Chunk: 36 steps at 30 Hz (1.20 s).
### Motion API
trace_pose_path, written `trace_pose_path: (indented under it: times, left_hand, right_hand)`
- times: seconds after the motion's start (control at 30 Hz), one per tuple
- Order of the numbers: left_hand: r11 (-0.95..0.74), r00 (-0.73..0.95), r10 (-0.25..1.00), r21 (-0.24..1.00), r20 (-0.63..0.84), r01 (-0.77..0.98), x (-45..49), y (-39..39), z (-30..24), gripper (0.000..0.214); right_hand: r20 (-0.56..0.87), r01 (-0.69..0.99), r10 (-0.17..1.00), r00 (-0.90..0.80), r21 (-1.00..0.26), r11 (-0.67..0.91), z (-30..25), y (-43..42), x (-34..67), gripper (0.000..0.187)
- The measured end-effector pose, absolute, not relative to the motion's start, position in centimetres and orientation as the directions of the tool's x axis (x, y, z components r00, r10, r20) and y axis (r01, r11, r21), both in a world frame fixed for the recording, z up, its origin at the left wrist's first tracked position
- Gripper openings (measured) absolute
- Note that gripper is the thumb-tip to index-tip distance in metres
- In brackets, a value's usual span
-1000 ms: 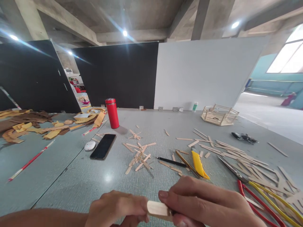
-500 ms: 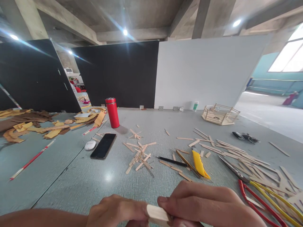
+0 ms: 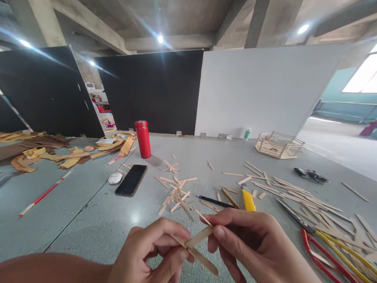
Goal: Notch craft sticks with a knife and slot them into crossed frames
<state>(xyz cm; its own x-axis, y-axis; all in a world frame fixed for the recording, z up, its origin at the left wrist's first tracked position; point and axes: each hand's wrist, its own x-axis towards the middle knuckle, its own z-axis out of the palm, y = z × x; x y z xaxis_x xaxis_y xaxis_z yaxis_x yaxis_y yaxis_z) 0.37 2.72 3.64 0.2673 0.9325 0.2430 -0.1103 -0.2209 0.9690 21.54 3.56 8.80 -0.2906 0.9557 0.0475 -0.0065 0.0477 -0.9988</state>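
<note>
Low in the head view, my left hand (image 3: 159, 249) pinches wooden craft sticks (image 3: 203, 261) where they cross, between thumb and fingers. One stick slants down to the right from that pinch. Another short craft stick (image 3: 199, 237) runs up to my right hand (image 3: 238, 236), whose thumb and fingertips are closed on its far end. A thin stick edge also juts up-left from the right fingertips. Whether the pieces are joined I cannot tell. Just beyond my hands lies a loose pile of crossed craft sticks (image 3: 176, 194).
A black pen (image 3: 215, 201), a yellow utility knife (image 3: 249, 199) and red-and-yellow-handled snips (image 3: 306, 226) lie to the right, near many loose sticks. A phone (image 3: 131, 180), an earbud case (image 3: 115, 179) and a red flask (image 3: 143, 139) stand left. A hexagonal stick frame (image 3: 278, 145) sits far right.
Both hands have risen and tilted the sticks, so their crossed arrangement now shows. My right hand has moved its grip to one stick's end. The camera view has shifted slightly left.
</note>
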Motion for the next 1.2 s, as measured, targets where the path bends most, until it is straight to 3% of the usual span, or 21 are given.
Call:
trace_pose_path:
  times: [0.23,0.4,0.53,0.67,0.9,1.2]
  left_hand:
    - [-0.229,0.283,0.926,0.968,0.25,-0.106,-0.2,4.8,4.7,0.029]
    - [-0.243,0.334,0.907,0.967,0.256,-0.081,-0.6,5.6,5.0,0.036]
    - [-0.268,0.324,0.906,0.962,0.271,-0.054,-0.8,5.6,5.3,0.041]
    - [-0.276,0.344,0.902,0.961,0.262,-0.008,-0.9,5.8,5.7,0.043]
    - [-0.249,0.437,0.875,0.968,0.209,0.035,-1.0,6.4,6.0,0.053]
    - [-0.259,0.424,0.879,0.965,0.216,0.045,-1.2,6.9,6.3,0.051]
  right_hand:
    - [0.11,0.001,0.964,-0.24,-0.994,0.113,8.5,4.3,21.1,0.024]
    - [0.157,0.058,0.979,-0.133,-0.984,0.166,7.6,4.1,20.6,0.025]
    - [0.212,0.037,0.967,-0.143,-0.975,0.22,7.4,3.9,20.4,0.026]
    - [0.158,-0.038,0.979,-0.13,-0.987,0.154,7.4,4.0,20.4,0.025]
    - [0.156,0.023,0.972,-0.173,-0.987,0.162,6.4,4.8,20.9,0.032]
    - [0.162,0.015,0.974,-0.158,-0.986,0.167,6.2,4.9,20.8,0.03]
